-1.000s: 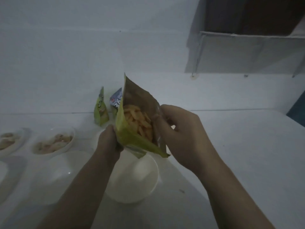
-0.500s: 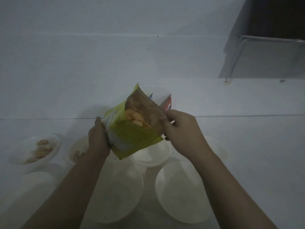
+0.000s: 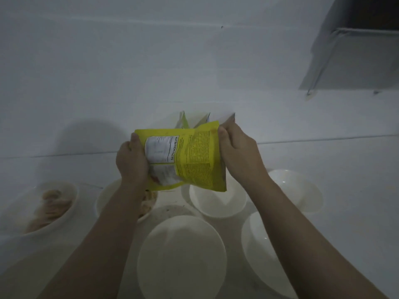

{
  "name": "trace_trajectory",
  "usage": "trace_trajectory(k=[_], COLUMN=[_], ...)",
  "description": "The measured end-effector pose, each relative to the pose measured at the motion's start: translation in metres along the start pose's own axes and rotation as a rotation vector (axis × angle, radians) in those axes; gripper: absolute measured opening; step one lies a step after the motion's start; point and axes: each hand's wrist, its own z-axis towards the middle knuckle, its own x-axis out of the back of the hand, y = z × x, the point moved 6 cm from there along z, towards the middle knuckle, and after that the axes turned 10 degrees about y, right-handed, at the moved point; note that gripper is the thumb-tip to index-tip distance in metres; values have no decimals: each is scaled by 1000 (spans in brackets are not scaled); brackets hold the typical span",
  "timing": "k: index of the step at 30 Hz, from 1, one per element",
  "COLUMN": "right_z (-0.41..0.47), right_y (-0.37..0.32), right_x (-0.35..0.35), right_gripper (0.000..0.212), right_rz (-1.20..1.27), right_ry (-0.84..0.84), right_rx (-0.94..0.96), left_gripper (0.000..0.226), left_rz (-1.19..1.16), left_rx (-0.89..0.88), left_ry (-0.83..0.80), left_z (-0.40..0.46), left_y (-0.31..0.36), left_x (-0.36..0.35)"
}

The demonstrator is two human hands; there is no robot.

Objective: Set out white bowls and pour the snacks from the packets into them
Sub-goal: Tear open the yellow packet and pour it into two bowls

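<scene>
Head view, both hands grip yellow packet point(image 3: 190, 160), left hand point(image 3: 131, 160), right hand point(image 3: 237, 152), above white bowl point(image 3: 218, 203)

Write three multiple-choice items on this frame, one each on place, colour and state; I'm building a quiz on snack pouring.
1. The packet is held above:
A. the bowls
B. the floor
C. a shelf

2. The packet is mainly:
A. red
B. yellow
C. black

3. The nearest bowl is:
A. full of snacks
B. overturned
C. empty

Key: 1 A, both hands, left and right, grip it over the white bowls; 2 B, its printed back is yellow; 3 C, only its bare white inside shows, while the far-left bowl holds snacks.
</scene>
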Motion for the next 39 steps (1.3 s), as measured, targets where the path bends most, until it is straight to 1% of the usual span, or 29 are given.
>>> trace_trajectory(k=[5, 10, 14, 16, 20, 24, 32, 37, 39], right_z=[8, 10, 7, 8, 9, 2, 1, 2, 2], right_y=[10, 35, 46, 48, 54, 59, 61, 57, 57], right_x=[-11, -14, -18, -18, -20, -26, -22, -20, -18], right_gripper=[25, 12, 11, 12, 13, 17, 15, 18, 20], right_rz=[-69, -120, -271, -315, -341, -325, -308, -217, -194], right_ry=[93, 121, 163, 174, 158, 77, 49, -10, -4], right_rx=[2, -43, 58, 65, 38, 15, 20, 8, 6], left_gripper=[44, 41, 42, 42, 41, 41, 42, 43, 42], left_rz=[33, -24, -57, -74, -113, -113, -119, -109, -116], left_rx=[-124, -220, -293, -314, -348, -366, -404, -418, -428], left_ry=[44, 59, 46, 46, 42, 30, 18, 28, 32], left_z=[2, -5, -11, -13, -18, -22, -30, -26, -26], left_y=[9, 13, 18, 21, 23, 21, 29, 32, 34], left_x=[-1, -2, -3, -5, -5, -4, -6, -5, -3])
